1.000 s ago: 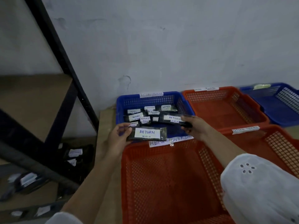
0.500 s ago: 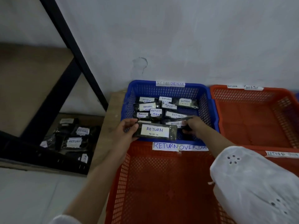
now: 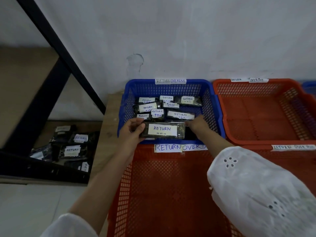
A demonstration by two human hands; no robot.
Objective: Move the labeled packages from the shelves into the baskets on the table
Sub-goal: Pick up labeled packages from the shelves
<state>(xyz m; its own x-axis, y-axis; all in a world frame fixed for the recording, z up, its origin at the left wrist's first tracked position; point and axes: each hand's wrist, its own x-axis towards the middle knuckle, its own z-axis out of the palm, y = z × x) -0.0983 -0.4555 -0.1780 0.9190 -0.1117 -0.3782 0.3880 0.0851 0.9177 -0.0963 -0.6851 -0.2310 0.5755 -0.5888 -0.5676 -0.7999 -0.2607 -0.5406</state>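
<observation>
RETURN package poised over the blue basket, near edge.
Past the near orange basket, my left hand pinches the package's left end. My right hand sits at its right end, grip untellable. I'd lower it flat, label up, before the stored packages farther back.

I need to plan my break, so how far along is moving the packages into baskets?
Done: several packages lie in the blue basket. In hand: the left hand grips a RETURN package over its front edge; the right hand reaches in beside it, grip unclear. Left: a pile on the shelf; the orange baskets show no packages.
</observation>
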